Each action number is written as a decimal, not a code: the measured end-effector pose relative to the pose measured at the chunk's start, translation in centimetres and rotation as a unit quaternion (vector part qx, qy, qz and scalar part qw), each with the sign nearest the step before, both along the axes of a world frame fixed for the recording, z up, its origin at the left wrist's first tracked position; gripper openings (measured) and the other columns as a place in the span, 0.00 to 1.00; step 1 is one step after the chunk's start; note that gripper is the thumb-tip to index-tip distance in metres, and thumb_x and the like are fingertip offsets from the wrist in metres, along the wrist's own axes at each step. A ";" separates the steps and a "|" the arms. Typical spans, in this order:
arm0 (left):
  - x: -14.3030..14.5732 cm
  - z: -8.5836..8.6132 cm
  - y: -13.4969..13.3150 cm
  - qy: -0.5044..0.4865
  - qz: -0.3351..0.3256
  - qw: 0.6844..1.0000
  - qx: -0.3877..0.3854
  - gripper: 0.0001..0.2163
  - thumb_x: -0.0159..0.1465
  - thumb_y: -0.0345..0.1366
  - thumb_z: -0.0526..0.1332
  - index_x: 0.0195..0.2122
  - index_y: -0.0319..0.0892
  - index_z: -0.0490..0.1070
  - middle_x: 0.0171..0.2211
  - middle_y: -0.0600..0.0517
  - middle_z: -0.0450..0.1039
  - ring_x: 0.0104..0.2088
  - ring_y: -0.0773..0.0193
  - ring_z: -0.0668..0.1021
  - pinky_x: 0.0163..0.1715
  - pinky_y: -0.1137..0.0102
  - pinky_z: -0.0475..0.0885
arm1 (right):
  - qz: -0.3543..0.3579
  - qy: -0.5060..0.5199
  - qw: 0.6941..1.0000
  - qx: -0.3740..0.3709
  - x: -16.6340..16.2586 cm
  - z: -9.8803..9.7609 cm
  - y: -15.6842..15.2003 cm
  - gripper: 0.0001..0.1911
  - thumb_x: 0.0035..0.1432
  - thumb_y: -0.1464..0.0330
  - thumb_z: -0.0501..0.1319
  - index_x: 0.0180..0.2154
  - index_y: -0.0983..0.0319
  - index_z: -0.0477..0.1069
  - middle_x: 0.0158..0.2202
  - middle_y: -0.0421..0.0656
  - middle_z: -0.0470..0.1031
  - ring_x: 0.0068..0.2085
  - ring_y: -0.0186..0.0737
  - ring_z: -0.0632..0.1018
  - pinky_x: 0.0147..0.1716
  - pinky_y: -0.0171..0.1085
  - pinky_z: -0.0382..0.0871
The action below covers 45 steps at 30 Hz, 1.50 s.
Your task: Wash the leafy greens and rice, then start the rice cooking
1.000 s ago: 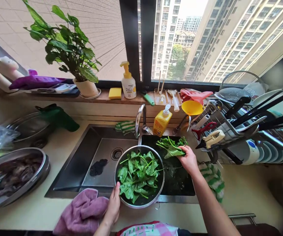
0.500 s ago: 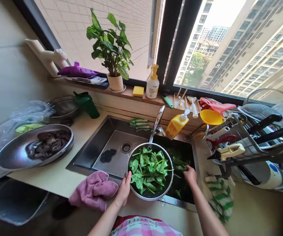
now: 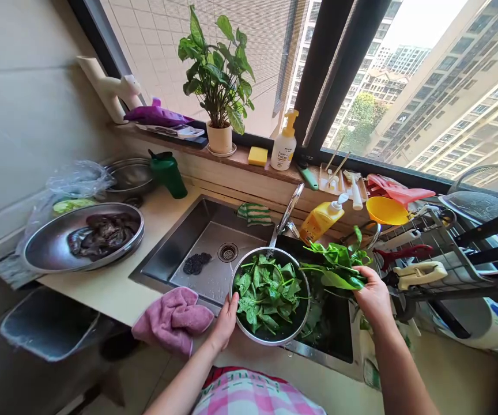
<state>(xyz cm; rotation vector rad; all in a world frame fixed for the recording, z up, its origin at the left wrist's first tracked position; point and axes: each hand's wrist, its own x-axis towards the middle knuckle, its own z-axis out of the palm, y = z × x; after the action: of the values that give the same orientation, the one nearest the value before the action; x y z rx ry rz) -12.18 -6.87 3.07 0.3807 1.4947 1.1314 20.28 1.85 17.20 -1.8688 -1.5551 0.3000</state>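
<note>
Colander [image 3: 304, 323] is showing polished metal; sink [image 3: 180, 245] is showing brushed steel; towel [image 3: 172, 320] is showing soft matt cloth; leaves [image 3: 268, 291] are looking wet, glossy.

sink [image 3: 175, 253]: set in the counter, below the window sill
colander [image 3: 270, 337]: on the sink's front rim, right of the drain [image 3: 227, 252], spinach leaves [image 3: 266, 291] in it
left hand [image 3: 226, 320]: on the colander's left rim
right hand [image 3: 372, 297]: right of the colander, holds a spinach bunch [image 3: 338, 266] above the sink's right part
faucet [image 3: 286, 216]: behind the colander
dish soap bottle [image 3: 322, 218]: just right of the faucet
towel [image 3: 173, 320]: counter edge, left of the left hand
steel bowl [image 3: 41, 256]: counter far left (dark food in it)
potted plant [image 3: 218, 75]: on the sill, behind the sink
dish rack [image 3: 448, 253]: right of the sink
</note>
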 end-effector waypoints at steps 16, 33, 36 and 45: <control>0.1 -0.4 -0.2 0.023 -0.022 0.999 0.017 0.19 0.66 0.40 0.53 0.56 0.37 0.63 0.62 0.42 0.59 0.64 0.62 0.59 0.64 0.65 0.49 | 0.185 -0.279 0.911 -0.243 -19.6 -7.2 -2.0 0.36 0.52 0.77 0.52 0.62 0.53 0.53 0.66 0.47 0.52 0.64 0.64 0.52 0.58 0.66 0.41; -0.5 -0.7 -0.2 0.053 -0.068 0.996 -0.002 0.24 0.67 0.45 0.48 0.60 0.35 0.58 0.65 0.43 0.53 0.65 0.62 0.54 0.64 0.65 0.48 | 0.321 -0.125 0.916 -0.207 -11.5 0.4 1.2 0.29 0.53 0.70 0.59 0.58 0.58 0.61 0.62 0.50 0.60 0.61 0.47 0.64 0.59 0.46 0.59; -0.5 -0.9 -0.1 0.052 -0.068 0.996 0.001 0.24 0.67 0.45 0.48 0.60 0.35 0.58 0.65 0.42 0.54 0.65 0.62 0.56 0.64 0.65 0.48 | 0.323 -0.116 0.924 -0.169 -12.7 -2.2 0.6 0.34 0.56 0.64 0.58 0.63 0.62 0.52 0.65 0.53 0.52 0.65 0.48 0.56 0.61 0.48 0.55; -0.2 -0.4 0.1 0.083 -0.094 0.990 0.056 0.24 0.64 0.49 0.51 0.56 0.39 0.63 0.63 0.43 0.58 0.64 0.58 0.58 0.64 0.62 0.50 | 0.400 -0.159 0.871 -0.238 -16.0 -8.1 -2.3 0.37 0.51 0.69 0.60 0.62 0.69 0.55 0.65 0.57 0.51 0.67 0.56 0.47 0.63 0.58 0.37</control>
<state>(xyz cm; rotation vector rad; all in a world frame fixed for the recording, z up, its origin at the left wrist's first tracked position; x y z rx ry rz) -12.34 -6.76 2.66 0.6950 1.5074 1.0554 4.33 -0.44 9.06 -1.5412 -2.6466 0.8382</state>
